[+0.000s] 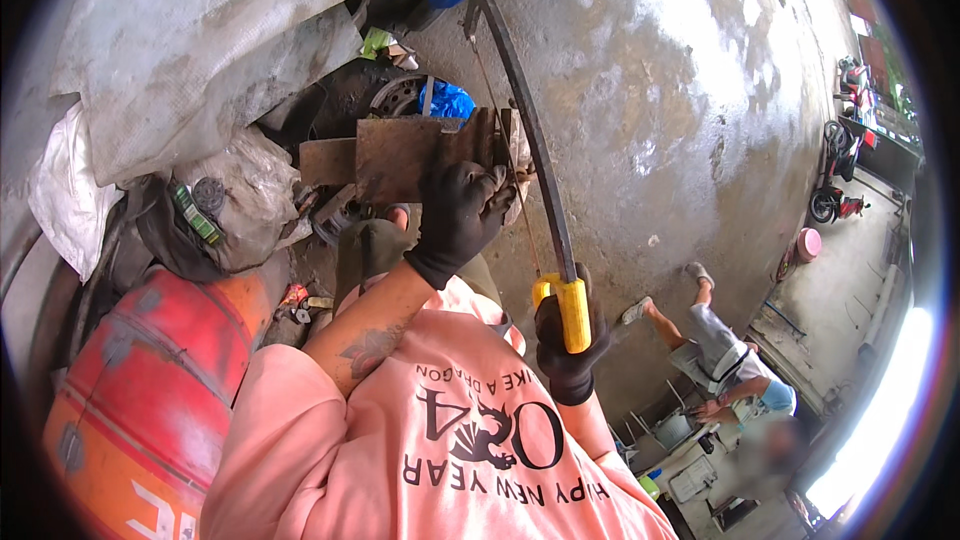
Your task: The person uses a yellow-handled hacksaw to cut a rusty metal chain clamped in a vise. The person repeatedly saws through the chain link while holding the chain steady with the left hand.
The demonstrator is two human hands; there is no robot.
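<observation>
My left hand (460, 218), in a black glove, presses down on a rusty flat metal plate (400, 155) that lies in front of me. My right hand (567, 350), also gloved in black, grips the yellow handle (572, 312) of a hacksaw. The saw's dark curved frame (525, 120) arches up and away over the plate, and its thin blade (505, 155) runs down past the plate's right edge. My pink shirt fills the lower middle of the view.
A red and orange tank (150, 380) stands at my left, with grey sacks (190, 50) and scrap parts behind it. Bare concrete floor (680, 110) spreads to the right. Another person (720, 360) crouches at lower right, and parked motorbikes (835, 175) stand far right.
</observation>
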